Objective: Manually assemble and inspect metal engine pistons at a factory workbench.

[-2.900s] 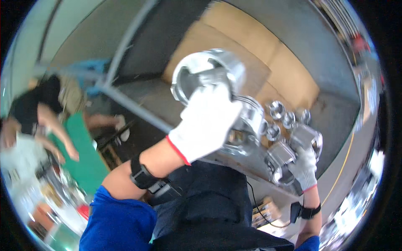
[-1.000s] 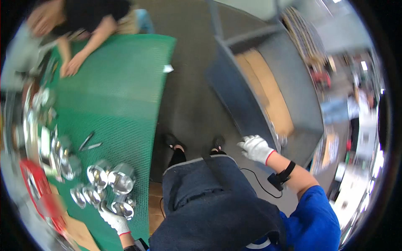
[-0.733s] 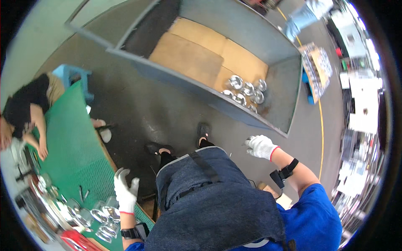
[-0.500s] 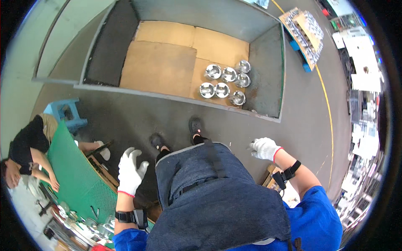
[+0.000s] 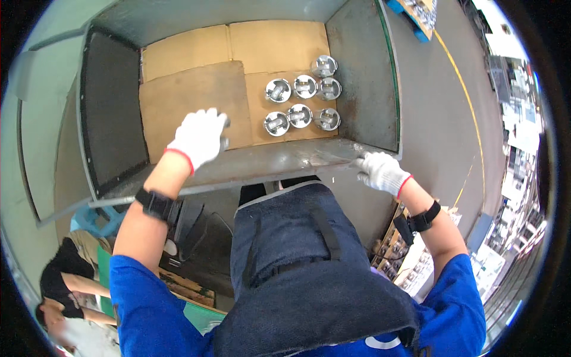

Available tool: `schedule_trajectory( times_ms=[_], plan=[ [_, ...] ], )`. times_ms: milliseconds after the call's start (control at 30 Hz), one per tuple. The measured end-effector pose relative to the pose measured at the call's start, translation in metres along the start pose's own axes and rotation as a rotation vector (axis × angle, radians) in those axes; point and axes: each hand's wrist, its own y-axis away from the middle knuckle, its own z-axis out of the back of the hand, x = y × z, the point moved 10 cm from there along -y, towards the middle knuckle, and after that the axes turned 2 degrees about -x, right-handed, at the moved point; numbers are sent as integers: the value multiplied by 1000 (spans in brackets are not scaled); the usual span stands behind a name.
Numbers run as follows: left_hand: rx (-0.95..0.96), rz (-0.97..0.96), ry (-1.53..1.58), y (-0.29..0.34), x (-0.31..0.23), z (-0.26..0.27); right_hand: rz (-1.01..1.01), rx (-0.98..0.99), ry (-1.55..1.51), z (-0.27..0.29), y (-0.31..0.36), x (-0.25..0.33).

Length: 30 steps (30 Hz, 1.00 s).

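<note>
My left hand [image 5: 199,138], in a white knitted glove with a red cuff, reaches over the near wall of a grey metal bin [image 5: 267,166]. Its fingers are apart and nothing shows in them; the fingertips look grey. Beside the bin's near right corner is my right hand [image 5: 383,172], gloved the same way, fingers apart and slightly bent, holding nothing I can see. Several shiny metal pistons [image 5: 300,115] stand in loose rows on the cardboard lining [image 5: 196,101], toward the bin's right end. The nearest pistons lie between my two hands.
A co-worker [image 5: 71,285] in dark clothing is at the lower left, near a blue stool [image 5: 98,221] and a green-topped table. A wooden crate of metal parts [image 5: 410,262] stands behind my right arm. A loaded blue pallet [image 5: 419,21] sits beyond the bin, by a yellow floor line [image 5: 461,77].
I have come closer to the bin, which fills more of the view. My left hand has moved forward over its near wall. My right hand has come up to the near right corner.
</note>
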Motion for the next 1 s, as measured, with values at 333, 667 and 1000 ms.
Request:
schedule_trajectory(
  times_ms=[333,667,1000],
  plan=[
    [123,-51,-23,-242,7,-112,62,-150,33,43,-220,-47],
    [230,-48,86,-376,-52,-306,-75,56,-221,-107,-450,-94],
    [222,-73,213,-389,-13,-357,214,7,148,-82,-498,-50]
  ],
)
